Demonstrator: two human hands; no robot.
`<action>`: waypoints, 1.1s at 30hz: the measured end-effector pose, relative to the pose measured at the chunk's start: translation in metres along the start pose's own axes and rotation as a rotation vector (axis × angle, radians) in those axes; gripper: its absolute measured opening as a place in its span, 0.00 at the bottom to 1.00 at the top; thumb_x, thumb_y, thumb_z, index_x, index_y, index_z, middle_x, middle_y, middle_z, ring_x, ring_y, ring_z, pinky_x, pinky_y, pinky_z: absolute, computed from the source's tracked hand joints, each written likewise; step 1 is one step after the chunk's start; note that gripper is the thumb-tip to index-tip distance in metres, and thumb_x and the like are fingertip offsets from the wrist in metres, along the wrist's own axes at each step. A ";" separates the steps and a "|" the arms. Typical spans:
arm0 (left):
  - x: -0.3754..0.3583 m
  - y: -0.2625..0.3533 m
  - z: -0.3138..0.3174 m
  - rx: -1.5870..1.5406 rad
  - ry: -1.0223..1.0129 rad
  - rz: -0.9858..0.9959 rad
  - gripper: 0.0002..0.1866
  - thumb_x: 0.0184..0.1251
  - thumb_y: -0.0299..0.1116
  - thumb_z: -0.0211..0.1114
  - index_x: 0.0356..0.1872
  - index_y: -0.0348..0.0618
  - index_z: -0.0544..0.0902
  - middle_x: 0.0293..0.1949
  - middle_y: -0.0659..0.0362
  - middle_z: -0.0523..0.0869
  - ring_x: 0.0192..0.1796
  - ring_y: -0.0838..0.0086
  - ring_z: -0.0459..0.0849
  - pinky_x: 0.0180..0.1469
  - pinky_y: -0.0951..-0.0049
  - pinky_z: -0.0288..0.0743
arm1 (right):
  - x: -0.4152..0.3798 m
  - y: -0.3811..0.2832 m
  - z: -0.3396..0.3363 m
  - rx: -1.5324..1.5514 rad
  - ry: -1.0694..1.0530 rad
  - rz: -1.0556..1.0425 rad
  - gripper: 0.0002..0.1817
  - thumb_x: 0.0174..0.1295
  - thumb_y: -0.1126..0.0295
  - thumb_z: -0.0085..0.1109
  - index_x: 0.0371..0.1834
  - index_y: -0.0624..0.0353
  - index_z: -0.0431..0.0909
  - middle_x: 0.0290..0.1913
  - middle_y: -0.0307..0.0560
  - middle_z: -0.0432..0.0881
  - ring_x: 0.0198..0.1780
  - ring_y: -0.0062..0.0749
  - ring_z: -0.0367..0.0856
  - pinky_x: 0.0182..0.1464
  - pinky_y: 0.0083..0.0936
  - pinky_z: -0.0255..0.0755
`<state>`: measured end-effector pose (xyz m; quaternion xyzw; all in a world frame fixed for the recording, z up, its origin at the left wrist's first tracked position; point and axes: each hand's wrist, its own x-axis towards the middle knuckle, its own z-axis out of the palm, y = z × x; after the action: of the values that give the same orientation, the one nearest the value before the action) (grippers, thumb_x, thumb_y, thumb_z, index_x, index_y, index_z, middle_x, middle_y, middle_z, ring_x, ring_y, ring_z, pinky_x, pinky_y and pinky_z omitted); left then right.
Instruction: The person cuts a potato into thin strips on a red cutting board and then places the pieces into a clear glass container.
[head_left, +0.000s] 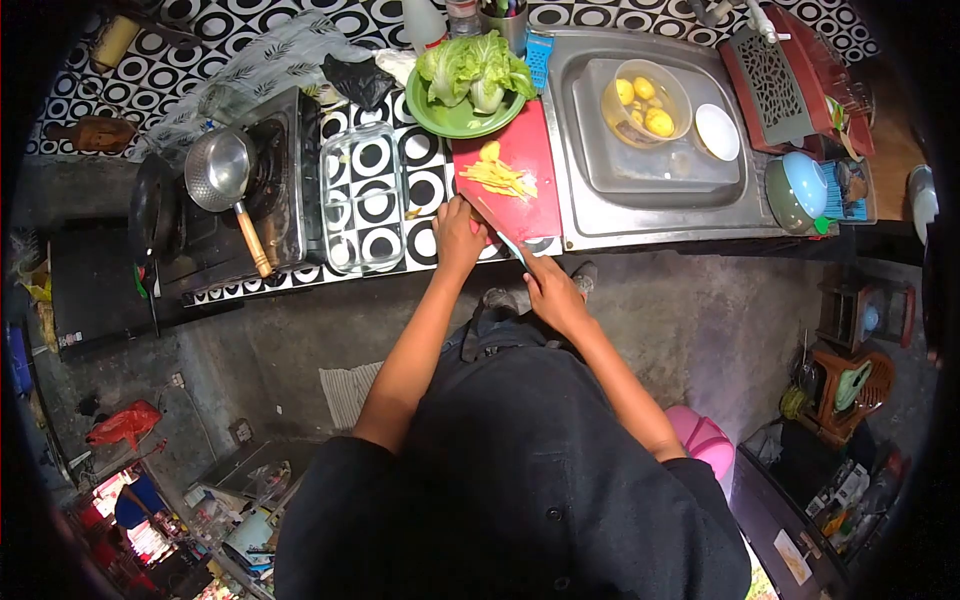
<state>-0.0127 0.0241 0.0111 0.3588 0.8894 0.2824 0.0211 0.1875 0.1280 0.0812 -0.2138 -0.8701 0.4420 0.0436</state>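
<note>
Catalogue, kitchen counter, my two hands at work.

1. My R hand [552,290]: closed round handle end of knife [512,246], at near edge of board.
2. Knife: 1 pc., tilted, blade running up & L toward my L fingertips.
3. My L hand [459,236]: fingers bent, at L near corner of board, next to blade; can't tell if anything's pinched under them.
4. Cutting board [545,205]: red, flat on counter, betw. glass dish & sink.
5. Yellow strips [498,180]: loose pile mid-board, just beyond knife tip; 1 rounder yellow pc. [490,151] behind.
6. Green plate [420,112]: at far end of board, w/ leafy greens [485,75] on top.
7. Glass dish [327,205]: rect., clear, L of board.
8. Saucepan [217,170]: metal, wooden handle, on stove [292,200], far L.
9. Sink [580,215]: steel, R of board; inside, tub [685,112] w/ yellow pcs. [659,122], plus white dish [717,132] beside.
</note>
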 end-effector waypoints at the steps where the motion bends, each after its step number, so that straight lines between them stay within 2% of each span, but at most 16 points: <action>1: 0.000 0.000 0.000 0.002 0.003 0.004 0.28 0.51 0.28 0.76 0.57 0.39 0.82 0.57 0.53 0.81 0.61 0.53 0.77 0.62 0.50 0.70 | 0.000 0.001 0.001 -0.003 0.015 -0.021 0.30 0.73 0.73 0.57 0.78 0.56 0.68 0.45 0.60 0.79 0.46 0.63 0.83 0.48 0.51 0.76; 13: 0.002 -0.001 -0.002 -0.005 -0.028 0.009 0.28 0.52 0.28 0.76 0.57 0.38 0.82 0.58 0.52 0.81 0.62 0.53 0.77 0.63 0.51 0.70 | -0.002 0.003 0.005 0.035 0.048 -0.051 0.29 0.74 0.74 0.56 0.78 0.57 0.68 0.47 0.62 0.81 0.48 0.64 0.83 0.49 0.52 0.77; 19: 0.003 0.002 -0.003 -0.002 -0.020 0.005 0.26 0.54 0.29 0.77 0.57 0.37 0.82 0.58 0.52 0.81 0.62 0.54 0.77 0.63 0.52 0.70 | 0.000 0.005 0.002 0.031 -0.004 -0.007 0.29 0.74 0.73 0.55 0.79 0.54 0.66 0.48 0.63 0.81 0.49 0.66 0.82 0.51 0.52 0.76; 22: 0.002 0.002 -0.004 -0.002 -0.028 0.006 0.26 0.54 0.30 0.77 0.56 0.37 0.83 0.57 0.53 0.82 0.62 0.54 0.77 0.63 0.52 0.70 | -0.001 0.004 0.002 0.070 -0.027 0.042 0.27 0.75 0.74 0.54 0.77 0.60 0.69 0.48 0.62 0.80 0.52 0.61 0.81 0.56 0.46 0.74; 25: 0.003 0.002 -0.004 0.000 -0.005 0.020 0.26 0.53 0.30 0.77 0.55 0.38 0.83 0.57 0.53 0.82 0.61 0.55 0.77 0.62 0.52 0.70 | -0.001 0.008 0.004 0.051 0.002 -0.014 0.29 0.75 0.74 0.54 0.79 0.54 0.65 0.48 0.64 0.81 0.49 0.66 0.82 0.51 0.53 0.75; 33: 0.003 0.002 -0.004 0.016 -0.002 0.027 0.25 0.55 0.31 0.79 0.55 0.36 0.84 0.56 0.53 0.82 0.61 0.55 0.78 0.61 0.53 0.70 | -0.001 0.015 0.007 0.040 0.017 0.004 0.27 0.75 0.74 0.54 0.78 0.55 0.67 0.49 0.64 0.81 0.50 0.65 0.83 0.51 0.53 0.75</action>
<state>-0.0144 0.0255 0.0159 0.3711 0.8867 0.2752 0.0151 0.1917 0.1301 0.0653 -0.2185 -0.8602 0.4576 0.0542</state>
